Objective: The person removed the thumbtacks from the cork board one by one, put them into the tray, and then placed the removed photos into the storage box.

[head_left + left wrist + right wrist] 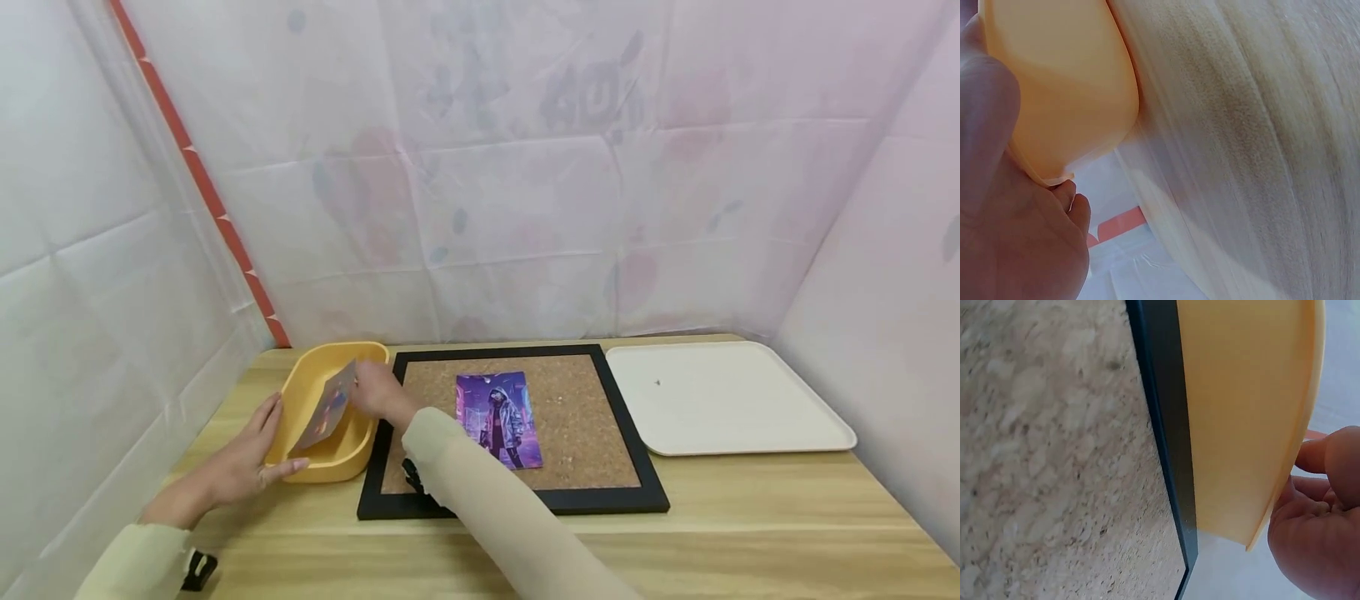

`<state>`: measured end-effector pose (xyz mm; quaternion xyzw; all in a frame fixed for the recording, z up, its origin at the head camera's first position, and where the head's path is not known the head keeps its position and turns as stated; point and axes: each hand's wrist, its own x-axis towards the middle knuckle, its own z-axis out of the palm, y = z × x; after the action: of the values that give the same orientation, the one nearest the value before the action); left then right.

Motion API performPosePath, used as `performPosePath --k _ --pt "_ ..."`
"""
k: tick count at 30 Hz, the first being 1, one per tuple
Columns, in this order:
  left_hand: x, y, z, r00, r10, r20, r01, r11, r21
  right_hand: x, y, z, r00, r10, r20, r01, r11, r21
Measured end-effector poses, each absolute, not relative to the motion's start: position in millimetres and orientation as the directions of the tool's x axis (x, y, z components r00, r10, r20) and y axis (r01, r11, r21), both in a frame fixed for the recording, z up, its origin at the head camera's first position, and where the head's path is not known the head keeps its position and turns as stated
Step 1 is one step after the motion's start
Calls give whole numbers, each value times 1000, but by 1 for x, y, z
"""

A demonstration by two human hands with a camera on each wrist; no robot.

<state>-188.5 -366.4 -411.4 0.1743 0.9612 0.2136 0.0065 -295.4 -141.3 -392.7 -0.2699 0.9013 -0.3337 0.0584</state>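
At the left stands a yellow plastic bin [358,467]. My left hand [238,467] grips its near left corner, with the thumb along the front rim and the fingers by the left side; the left wrist view shows this hand [1029,244] up against the bin's wall [1072,81]. My right hand [377,390] reaches over the bin and pinches the upper edge of a printed picture card [327,408], which is tilted inside the bin. In the right wrist view the right hand's curled fingers [1316,512] are by the bin's rim, and the card is hidden.
A black-framed cork board [585,425] lies right of the bin, close beside it. A purple picture [498,421] of a hooded figure lies on the cork, partly behind the right sleeve [480,492]. A white tray [727,400] lies at the right on the wooden table [750,517].
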Motion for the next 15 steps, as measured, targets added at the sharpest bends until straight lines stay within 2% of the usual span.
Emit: performPosePath --k 6,12,15 --pt "-183 -364 -416 -943 330 46 318 851 419 -291 -145 -393 -824 -566 26 -490 690 -533" --pt "-184 -363 -412 -937 338 89 345 852 395 -293 -152 -381 -790 -613 -20 -551 724 -415" --pt "-185 -362 -409 -934 344 93 353 855 381 -292 -154 -377 -807 -585 -80 -500 749 -435"
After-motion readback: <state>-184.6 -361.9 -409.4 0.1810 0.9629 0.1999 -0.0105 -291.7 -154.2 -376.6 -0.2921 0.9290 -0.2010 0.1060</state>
